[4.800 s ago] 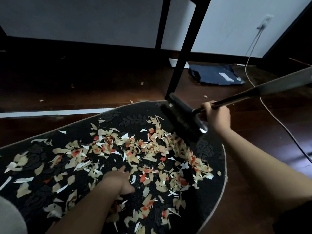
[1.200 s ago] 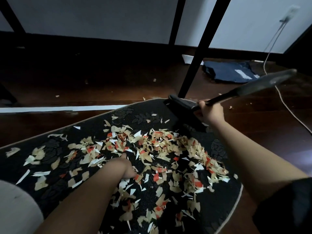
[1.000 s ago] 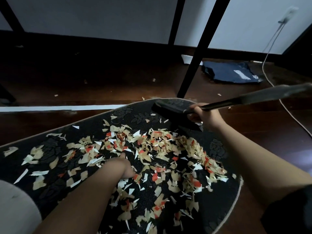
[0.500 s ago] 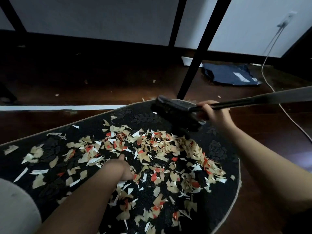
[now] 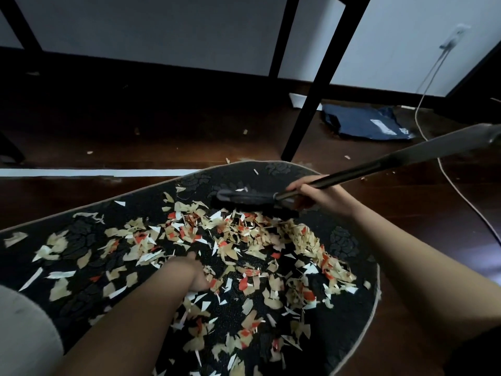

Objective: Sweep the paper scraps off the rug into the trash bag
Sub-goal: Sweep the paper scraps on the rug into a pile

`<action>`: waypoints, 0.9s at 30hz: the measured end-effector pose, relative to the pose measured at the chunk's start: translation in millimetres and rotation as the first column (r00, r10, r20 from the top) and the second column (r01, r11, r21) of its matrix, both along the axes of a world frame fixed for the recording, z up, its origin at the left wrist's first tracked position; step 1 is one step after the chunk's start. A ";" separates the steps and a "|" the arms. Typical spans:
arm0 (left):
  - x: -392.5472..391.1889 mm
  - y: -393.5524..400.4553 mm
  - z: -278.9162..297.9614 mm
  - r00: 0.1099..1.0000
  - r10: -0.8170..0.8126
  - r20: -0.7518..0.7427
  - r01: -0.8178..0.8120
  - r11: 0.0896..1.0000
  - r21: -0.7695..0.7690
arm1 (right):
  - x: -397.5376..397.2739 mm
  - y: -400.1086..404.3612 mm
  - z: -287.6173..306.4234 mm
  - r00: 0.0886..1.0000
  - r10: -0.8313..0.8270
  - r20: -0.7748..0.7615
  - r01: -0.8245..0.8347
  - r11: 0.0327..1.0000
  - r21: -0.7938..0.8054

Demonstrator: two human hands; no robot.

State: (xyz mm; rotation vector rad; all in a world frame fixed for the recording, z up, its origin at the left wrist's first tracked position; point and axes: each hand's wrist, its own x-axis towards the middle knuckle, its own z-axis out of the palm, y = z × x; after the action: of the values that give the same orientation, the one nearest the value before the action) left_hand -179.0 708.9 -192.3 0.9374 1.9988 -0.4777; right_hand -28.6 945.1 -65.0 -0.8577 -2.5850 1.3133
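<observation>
A black patterned rug (image 5: 349, 242) lies on a dark wood floor, strewn with several beige, white and red paper scraps (image 5: 244, 240). My right hand (image 5: 320, 195) grips the low end of a black broom handle (image 5: 379, 165). The broom head (image 5: 252, 199) rests on the rug at the far edge of the scrap pile. My left hand (image 5: 192, 275) presses down on the rug amid the scraps, its fingers curled under and hard to see. A dark blue bag (image 5: 366, 122) lies flat on the floor beyond the rug, at the back right.
A black table leg (image 5: 311, 104) stands on the floor just past the rug's far edge, with other legs (image 5: 282, 36) behind. A white cable (image 5: 447, 172) runs from a wall socket across the floor on the right. A few stray scraps (image 5: 245, 131) lie on the floor.
The broom head has come down from above the rug's far edge onto the rug and moved left, pushing against the scraps. My left hand has stayed where it was.
</observation>
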 end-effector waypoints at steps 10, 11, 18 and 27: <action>2.3 -7.6 62.2 0.999 -0.028 -0.038 0.027 1.000 -0.008 | 3.8 -11.5 35.1 0.891 -0.445 -0.087 0.415 0.877 -0.242; 1.3 -11.4 69.3 0.998 -0.035 -0.052 0.035 0.999 -0.007 | -1.3 -12.0 37.0 0.863 -0.501 -0.066 0.477 0.851 -0.219; -14.3 -34.2 68.1 0.994 -0.033 -0.102 0.033 0.999 0.002 | -21.1 -17.3 40.9 0.813 -0.583 0.004 0.575 0.803 0.154; -26.1 -48.2 16.6 0.997 -0.041 -0.064 0.042 0.999 0.009 | -47.7 -6.6 -0.4 0.693 -0.720 -0.043 0.707 0.690 -0.157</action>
State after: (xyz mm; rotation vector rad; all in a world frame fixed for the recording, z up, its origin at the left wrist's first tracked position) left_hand -205.1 660.7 -175.7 0.9831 2.0439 -0.5266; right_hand -76.2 938.5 -65.4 -1.5638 -1.7515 1.2102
